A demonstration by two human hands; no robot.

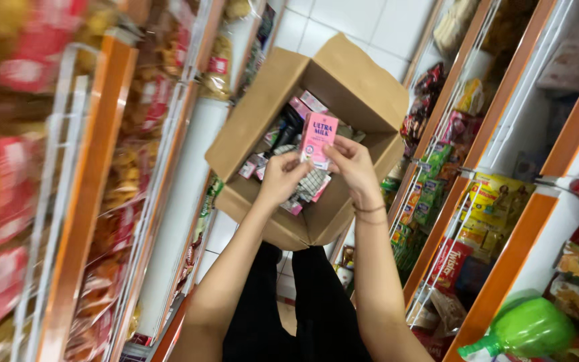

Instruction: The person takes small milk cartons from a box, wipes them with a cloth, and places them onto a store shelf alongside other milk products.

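Both my hands hold a small pink milk carton (319, 140) over an open brown cardboard box (363, 87). My left hand (281, 177) grips its lower left edge. My right hand (351, 163) pinches its lower right side. The carton stands upright above several more pink and dark cartons (288, 131) packed inside the box. The box rests on my lap, flaps spread open, and my forearms reach up to it from the bottom of the frame.
Orange-framed shop shelves with wire fronts line both sides of a narrow aisle. Snack bags (129, 167) fill the left shelf. Green and yellow packets (430, 188) and a green plastic bottle (527, 328) sit on the right shelf. White floor tiles (363, 27) show beyond the box.
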